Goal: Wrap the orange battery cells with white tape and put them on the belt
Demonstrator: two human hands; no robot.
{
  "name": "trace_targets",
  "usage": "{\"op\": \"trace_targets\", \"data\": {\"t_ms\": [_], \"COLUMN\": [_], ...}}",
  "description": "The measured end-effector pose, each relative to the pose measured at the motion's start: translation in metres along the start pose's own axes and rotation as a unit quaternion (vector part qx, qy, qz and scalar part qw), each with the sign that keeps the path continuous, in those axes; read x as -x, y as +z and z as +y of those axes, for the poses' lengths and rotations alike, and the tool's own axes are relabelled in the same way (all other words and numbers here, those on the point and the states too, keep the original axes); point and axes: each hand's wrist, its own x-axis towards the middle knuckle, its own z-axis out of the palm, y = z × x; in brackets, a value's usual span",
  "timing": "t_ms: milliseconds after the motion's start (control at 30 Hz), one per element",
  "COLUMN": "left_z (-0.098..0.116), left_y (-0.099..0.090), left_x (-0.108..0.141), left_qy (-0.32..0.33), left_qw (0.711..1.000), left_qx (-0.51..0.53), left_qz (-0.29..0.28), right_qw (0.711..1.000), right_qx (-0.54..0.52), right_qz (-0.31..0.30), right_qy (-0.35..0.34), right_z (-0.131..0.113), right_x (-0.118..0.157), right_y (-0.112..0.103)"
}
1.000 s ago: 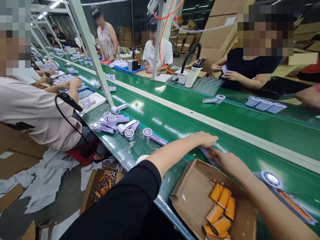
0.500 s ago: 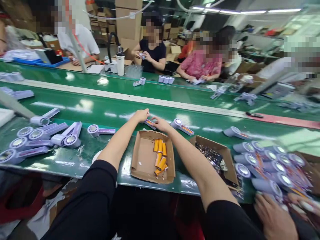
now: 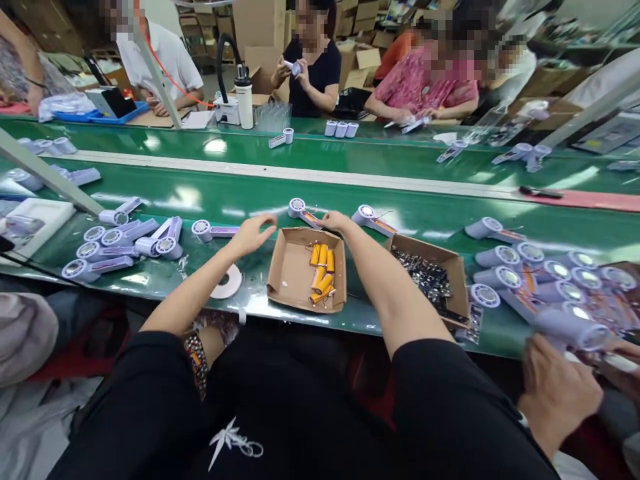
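My left hand (image 3: pixel 256 235) is held over the bench edge left of the cardboard tray, its fingers apart and nothing in them. Beyond the tray, my right hand (image 3: pixel 334 223) touches the handle end of a lavender fan body (image 3: pixel 297 207) with its fingers closed on it. The fan's round head points left, and an orange part shows in its handle. Several orange batteries (image 3: pixel 320 275) with thin wires lie in the right half of the tray (image 3: pixel 291 295). Another fan body (image 3: pixel 366 214) lies to the right of my right hand.
A box of circuit boards (image 3: pixel 456 283) stands at the right. Lavender fan bodies lie in piles on both sides. Near the left front edge is a white roll (image 3: pixel 227 283). A co-worker's hand (image 3: pixel 560 390) is at the lower right; other people sit across the belt (image 3: pixel 240 200).
My left hand has drawn back left and toward me, away from the fan body, and its fingers have opened. My right hand stays at the handle. The camera view has shifted.
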Motion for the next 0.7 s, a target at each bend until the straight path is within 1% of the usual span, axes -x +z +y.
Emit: {"op": "trace_targets", "data": {"t_ms": [67, 133, 167, 200, 233, 267, 300, 333, 367, 433, 467, 500, 533, 567, 600, 633, 667, 700], "left_z": [-0.023, -0.047, -0.057, -0.064, -0.067, -0.066, -0.061, -0.054, -0.045, -0.027, -0.020, -0.016, -0.014, -0.014, -0.016, -0.019, -0.022, -0.024], "left_y": [-0.023, -0.040, -0.045, -0.047, -0.047, -0.046, -0.044, -0.042, -0.040, -0.037, -0.038, -0.039, -0.042, -0.045, -0.049, -0.052, -0.055, -0.057], "left_x": [0.082, 0.153, 0.180, 0.201, 0.216, 0.224, 0.229, 0.230, 0.231, 0.230, 0.230, 0.231, 0.231, 0.231, 0.231, 0.230, 0.230, 0.230], "left_qy": [0.009, 0.032, 0.038, 0.041, 0.043, 0.044, 0.050, 0.061, 0.075, 0.111, 0.134, 0.157, 0.177, 0.189, 0.189, 0.178, 0.159, 0.140], "left_qw": [1.000, 0.996, 0.993, 0.988, 0.984, 0.981, 0.979, 0.977, 0.975, 0.967, 0.962, 0.958, 0.954, 0.953, 0.954, 0.956, 0.958, 0.958], "left_qx": [-0.009, -0.052, -0.081, -0.112, -0.141, -0.163, -0.182, -0.197, -0.209, -0.217, -0.214, -0.205, -0.193, -0.176, -0.157, -0.136, -0.119, -0.108], "left_qz": [-0.022, -0.062, -0.080, -0.095, -0.102, -0.098, -0.082, -0.053, -0.014, 0.071, 0.104, 0.127, 0.143, 0.158, 0.172, 0.190, 0.208, 0.225], "right_qw": [1.000, 0.998, 0.996, 0.992, 0.985, 0.976, 0.964, 0.952, 0.945, 0.931, 0.914, 0.889, 0.865, 0.847, 0.838, 0.838, 0.843, 0.849], "right_qx": [-0.001, -0.008, -0.017, -0.034, -0.058, -0.086, -0.121, -0.147, -0.161, -0.194, -0.223, -0.252, -0.269, -0.269, -0.256, -0.234, -0.208, -0.186], "right_qz": [0.021, 0.061, 0.084, 0.107, 0.121, 0.122, 0.111, 0.075, 0.021, -0.088, -0.149, -0.209, -0.256, -0.284, -0.296, -0.298, -0.292, -0.276], "right_qy": [0.001, -0.014, -0.033, -0.064, -0.106, -0.156, -0.210, -0.258, -0.285, -0.298, -0.305, -0.321, -0.339, -0.360, -0.379, -0.392, -0.402, -0.410], "right_z": [-0.005, -0.015, -0.022, -0.030, -0.038, -0.046, -0.054, -0.062, -0.069, -0.082, -0.089, -0.095, -0.099, -0.102, -0.103, -0.101, -0.097, -0.090], "right_x": [0.009, 0.024, 0.036, 0.053, 0.073, 0.097, 0.125, 0.154, 0.184, 0.236, 0.257, 0.272, 0.283, 0.289, 0.292, 0.292, 0.289, 0.284], "right_y": [-0.013, -0.021, -0.021, -0.018, -0.012, -0.003, 0.010, 0.025, 0.042, 0.082, 0.104, 0.124, 0.143, 0.157, 0.166, 0.169, 0.165, 0.153]}}
